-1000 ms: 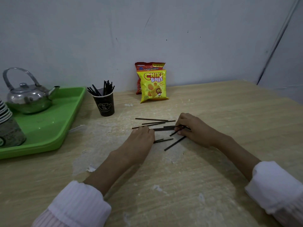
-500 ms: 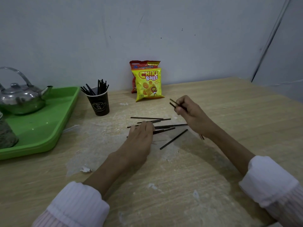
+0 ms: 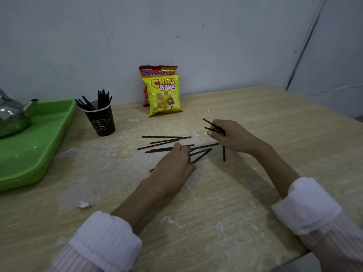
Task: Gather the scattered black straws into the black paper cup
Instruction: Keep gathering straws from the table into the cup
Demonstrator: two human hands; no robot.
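Several black straws (image 3: 163,142) lie scattered on the wooden table (image 3: 255,193) in front of me. My left hand (image 3: 174,163) rests flat on the near part of the pile, fingers straight. One straw end (image 3: 151,170) pokes out from under it. My right hand (image 3: 235,136) hovers just right of the pile and pinches two straws (image 3: 213,125), whose tips point up and to the left. A straw end (image 3: 224,154) hangs below this hand. The black paper cup (image 3: 102,122) stands upright at the back left with several straws in it.
A green tray (image 3: 35,146) with a metal kettle (image 3: 11,116) fills the left side, close to the cup. Two snack bags (image 3: 165,95) lean on the wall behind the pile. The table's near right edge (image 3: 294,258) is in view.
My right hand has pinched two straws out of the pile and lifted them off the table. My left hand stayed flat on the pile.
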